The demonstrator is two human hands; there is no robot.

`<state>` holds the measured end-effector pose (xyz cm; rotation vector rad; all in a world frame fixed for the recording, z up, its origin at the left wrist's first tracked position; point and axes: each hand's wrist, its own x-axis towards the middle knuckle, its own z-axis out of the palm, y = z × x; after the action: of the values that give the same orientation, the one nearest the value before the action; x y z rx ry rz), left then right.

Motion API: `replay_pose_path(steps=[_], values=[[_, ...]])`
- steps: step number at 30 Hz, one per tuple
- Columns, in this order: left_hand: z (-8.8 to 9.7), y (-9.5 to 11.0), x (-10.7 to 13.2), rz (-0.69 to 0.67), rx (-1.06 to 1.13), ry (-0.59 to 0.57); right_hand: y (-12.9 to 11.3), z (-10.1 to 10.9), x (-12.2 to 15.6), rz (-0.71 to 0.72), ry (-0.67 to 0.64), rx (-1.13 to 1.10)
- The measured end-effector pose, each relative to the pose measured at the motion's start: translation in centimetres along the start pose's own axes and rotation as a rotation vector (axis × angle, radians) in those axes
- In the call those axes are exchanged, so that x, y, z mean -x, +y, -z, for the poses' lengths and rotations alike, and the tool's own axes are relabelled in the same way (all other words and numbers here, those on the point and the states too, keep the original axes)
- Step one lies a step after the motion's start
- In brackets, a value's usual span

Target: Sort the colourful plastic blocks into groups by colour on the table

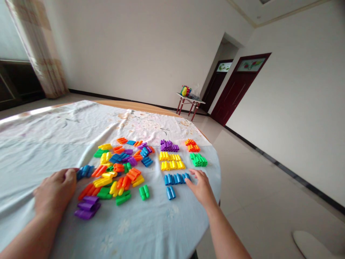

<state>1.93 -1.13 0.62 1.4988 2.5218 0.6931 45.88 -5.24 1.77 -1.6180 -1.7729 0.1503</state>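
Lower L, your L hand is pinching blue tubes; R hand is curving, fingers parted, by blue row (shiny, approx. straight).

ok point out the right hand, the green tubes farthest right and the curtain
Right hand (201, 185): head view, back of the hand.
Green tubes (198, 159): head view, middle of the cluster.
Curtain (40, 47): head view, middle of the cloth.

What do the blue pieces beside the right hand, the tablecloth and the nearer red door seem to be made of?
Blue pieces: probably moulded plastic, smooth and shiny, with bright highlights and even colour.
Tablecloth: apparently thin matt fabric, given its soft wrinkles.
Red door: perhaps finished wood, judging by its panelled look; metal is possible.
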Motion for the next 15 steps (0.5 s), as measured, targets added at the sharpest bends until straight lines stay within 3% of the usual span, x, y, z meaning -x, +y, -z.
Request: replay_pose_path(steps=[6, 15], values=[[0.2, 0.4, 0.0, 0.059, 0.039, -0.054, -5.8, -0.6, 1.1, 0.17, -0.398, -0.169], [0.4, 0.5, 0.4, 0.045, 0.077, -0.037, -9.9, -3.9, 0.5, 0.458, -0.49, -0.086]])
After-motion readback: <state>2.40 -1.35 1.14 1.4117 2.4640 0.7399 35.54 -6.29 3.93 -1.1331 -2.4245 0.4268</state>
